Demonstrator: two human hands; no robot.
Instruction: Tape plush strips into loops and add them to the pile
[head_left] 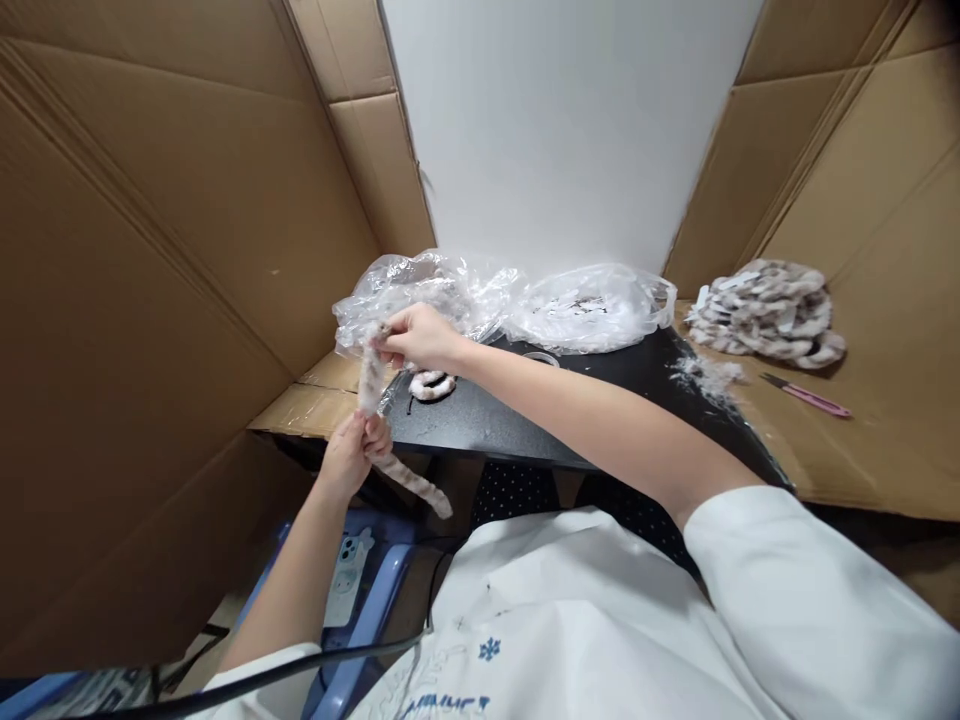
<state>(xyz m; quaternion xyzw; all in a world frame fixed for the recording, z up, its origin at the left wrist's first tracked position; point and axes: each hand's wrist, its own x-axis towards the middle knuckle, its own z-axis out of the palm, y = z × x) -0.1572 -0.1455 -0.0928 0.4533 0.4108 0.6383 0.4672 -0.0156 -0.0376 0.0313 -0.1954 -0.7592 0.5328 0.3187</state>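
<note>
A long, thin fuzzy strip [411,482] in white and beige is stretched between my two hands, left of the middle. My left hand [355,450] is closed around its middle, and the lower end hangs free past the table's front edge. Higher up, my right hand [416,338] pinches the strip's upper end; a small dark bit shows at the fingertips there. On the table just behind lies a fuzzy ring [432,386] of similar material with a thin dark cord beside it.
Two clear plastic bags [405,285] [592,310] stand along the back of the black table [480,420]. At right, on cardboard, sit a pile of fuzzy strips [772,312], loose white fluff [709,378] and pink-handled snips [814,400]. Cardboard walls [150,200] rise on both sides.
</note>
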